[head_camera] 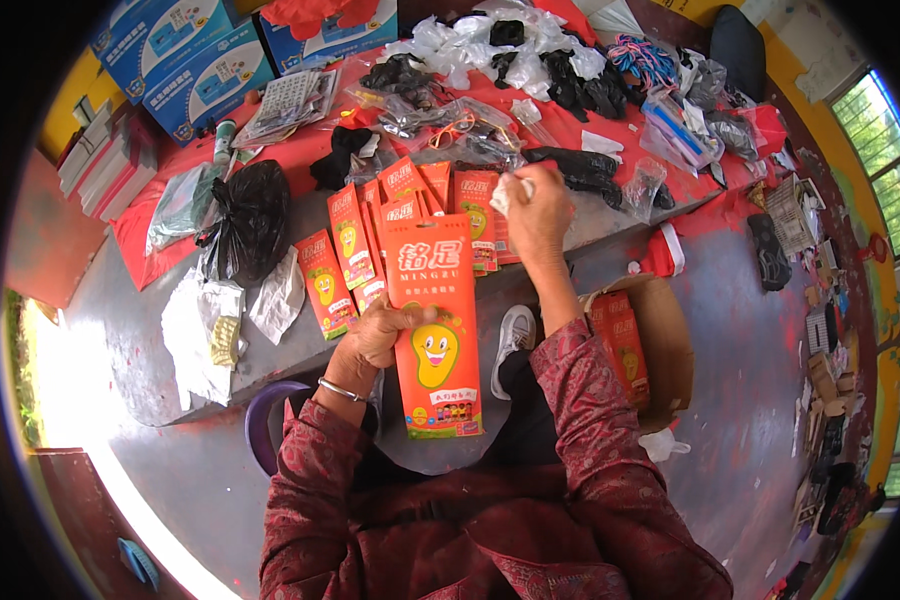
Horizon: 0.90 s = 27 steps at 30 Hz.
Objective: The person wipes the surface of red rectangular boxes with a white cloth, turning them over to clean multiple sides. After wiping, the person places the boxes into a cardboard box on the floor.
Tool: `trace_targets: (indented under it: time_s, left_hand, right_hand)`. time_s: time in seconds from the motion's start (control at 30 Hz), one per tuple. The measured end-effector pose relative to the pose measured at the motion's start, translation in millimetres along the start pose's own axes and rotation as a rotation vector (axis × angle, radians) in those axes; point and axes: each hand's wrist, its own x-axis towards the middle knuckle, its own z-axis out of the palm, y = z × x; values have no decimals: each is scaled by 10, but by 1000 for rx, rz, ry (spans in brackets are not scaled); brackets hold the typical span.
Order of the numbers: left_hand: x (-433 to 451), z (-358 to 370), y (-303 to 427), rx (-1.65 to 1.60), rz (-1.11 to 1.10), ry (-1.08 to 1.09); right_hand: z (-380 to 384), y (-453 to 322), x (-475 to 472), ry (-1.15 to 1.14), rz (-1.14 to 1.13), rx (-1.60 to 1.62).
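My left hand [381,330] grips an orange-red printed packet [436,330] by its left edge, thumb on the front. The packet stands upright before me and shows a smiling yellow cartoon figure and writing. In my right hand [540,214] is a crumpled white cloth or tissue [511,193], held up to the right of the packet and apart from it. Behind lies a loose pile of like packets [351,232], some leaning over each other. Another packet [476,214] of the same kind lies near my right fingers.
A cardboard box [664,352] with more orange packets [621,349] stands on the floor to the right. At left are a knotted black plastic bag [251,217], crumpled white paper [202,330] and a purple basin [266,420]. Clear and black plastic bags [495,52] cover the table's far side.
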Motion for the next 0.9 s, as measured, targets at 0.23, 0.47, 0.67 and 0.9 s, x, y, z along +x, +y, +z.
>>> trace_targets:
  time_s: [0.23,0.47,0.67,0.9]
  left_hand:
    - [166,-154,-16,-150,32,91]
    - [125,-178,74,-217,106,86]
    - [162,-186,91,-203,161,201]
    - [138,-182,144,182,217,289]
  right_hand:
    - [-193,-471,-423,-260,-48,432]
    - [-100,-386,-464,-305,-260,-25]
    - [-290,-271,-445,-986,685,798]
    - [-188,-391,-517,-874,403,593]
